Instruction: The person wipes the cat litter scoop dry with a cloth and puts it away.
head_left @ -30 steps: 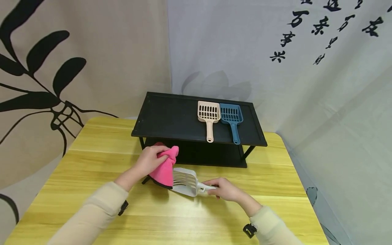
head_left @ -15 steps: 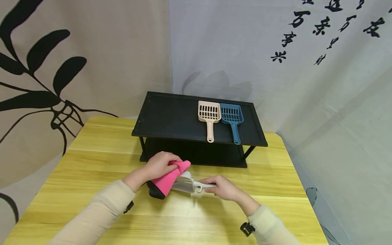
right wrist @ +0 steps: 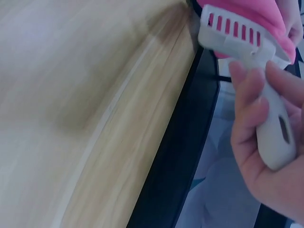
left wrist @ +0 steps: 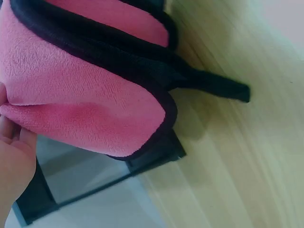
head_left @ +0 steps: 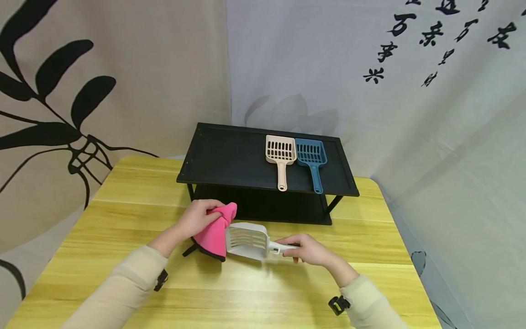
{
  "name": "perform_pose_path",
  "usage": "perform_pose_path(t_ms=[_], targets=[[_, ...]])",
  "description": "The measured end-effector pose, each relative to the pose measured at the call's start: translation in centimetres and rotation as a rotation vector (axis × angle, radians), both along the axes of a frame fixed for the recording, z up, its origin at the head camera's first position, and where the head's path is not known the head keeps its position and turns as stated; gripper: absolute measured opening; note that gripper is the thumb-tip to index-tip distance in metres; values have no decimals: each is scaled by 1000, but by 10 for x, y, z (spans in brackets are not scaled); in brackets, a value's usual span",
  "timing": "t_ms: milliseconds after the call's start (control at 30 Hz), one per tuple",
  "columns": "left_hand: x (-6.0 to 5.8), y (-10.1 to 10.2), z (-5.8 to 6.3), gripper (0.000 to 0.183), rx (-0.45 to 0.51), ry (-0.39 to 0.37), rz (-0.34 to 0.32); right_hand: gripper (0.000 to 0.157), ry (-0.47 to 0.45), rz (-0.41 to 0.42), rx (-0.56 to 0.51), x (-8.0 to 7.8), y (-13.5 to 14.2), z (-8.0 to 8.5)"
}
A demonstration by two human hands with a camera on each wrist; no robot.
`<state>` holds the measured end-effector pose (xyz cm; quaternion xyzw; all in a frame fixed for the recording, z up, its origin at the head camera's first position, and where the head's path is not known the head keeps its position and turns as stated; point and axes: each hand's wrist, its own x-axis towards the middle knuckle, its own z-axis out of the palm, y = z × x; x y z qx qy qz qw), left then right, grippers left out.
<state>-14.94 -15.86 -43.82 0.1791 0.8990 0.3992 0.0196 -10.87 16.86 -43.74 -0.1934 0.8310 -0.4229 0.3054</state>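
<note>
My left hand (head_left: 198, 218) grips a pink cloth (head_left: 213, 235) with black edging, bunched at its top between fingers and thumb. In the left wrist view the cloth (left wrist: 95, 90) hangs in folds, and a black hanging loop (left wrist: 216, 88) sticks out from its edge. My right hand (head_left: 309, 249) holds a white slotted litter scoop (head_left: 248, 240) by its handle, above the table. The scoop's far end overlaps the cloth in the head view. From the right wrist, the fingers curl round the handle (right wrist: 275, 137) and pink shows through the slots.
A black two-tier rack (head_left: 234, 155) stands at the back of the wooden table (head_left: 246, 297), just beyond both hands. On its top tier lie a beige litter scoop (head_left: 281, 157) and a blue litter scoop (head_left: 311, 160), side by side. A printed curtain (head_left: 287, 59) hangs behind.
The left hand with the cloth went rightward over the scoop, then back left to the scoop's far end. The right hand shifted slightly right, and more of the scoop's slotted head shows.
</note>
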Motion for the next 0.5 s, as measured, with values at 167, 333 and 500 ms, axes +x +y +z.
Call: perform_pose_path(t_ms=[167, 333, 500], targets=[[-4, -7, 0, 16, 87, -57, 58, 34, -27, 38, -6, -2, 10, 1], [-7, 1, 5, 19, 167, -197, 30, 34, 2, 136, -5, -6, 10, 5], [-7, 18, 6, 24, 265, -402, -148, 33, 28, 209, -29, -15, 6, 11]])
